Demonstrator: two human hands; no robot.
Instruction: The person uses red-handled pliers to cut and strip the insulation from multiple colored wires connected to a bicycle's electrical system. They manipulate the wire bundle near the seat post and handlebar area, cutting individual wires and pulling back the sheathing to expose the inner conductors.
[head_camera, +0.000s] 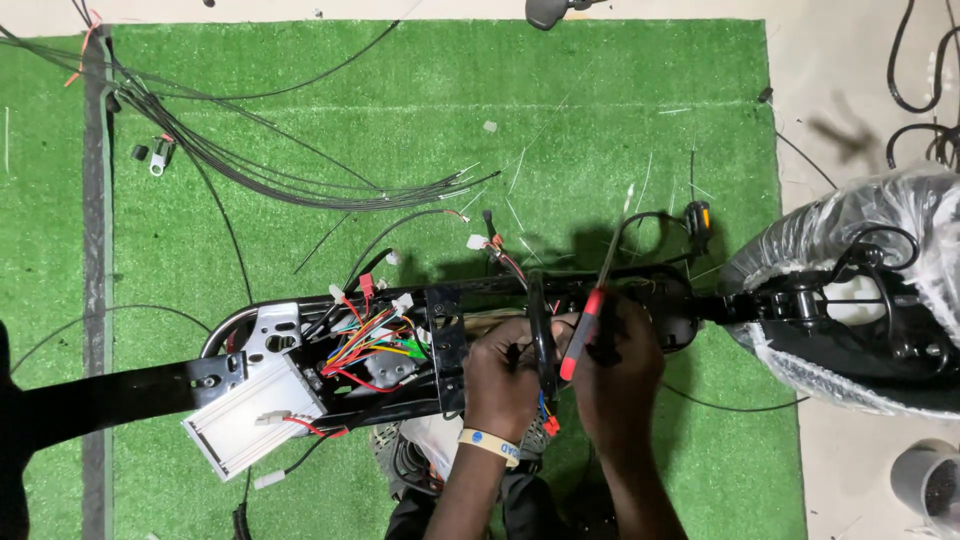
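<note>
Working on a black frame over green turf

My right hand (618, 360) is gripping a red-handled screwdriver (588, 322) while my left hand (505, 375) is pressing on the black frame (445, 345) beside coloured wires (365, 340).

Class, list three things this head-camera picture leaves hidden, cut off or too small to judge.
1. Head view: the screwdriver tip, too thin and blurred.
2. Head view: the frame part being worked, hidden under the left hand and right hand.
3. Head view: the plastic-wrapped wheel, cut off by the right edge.
</note>
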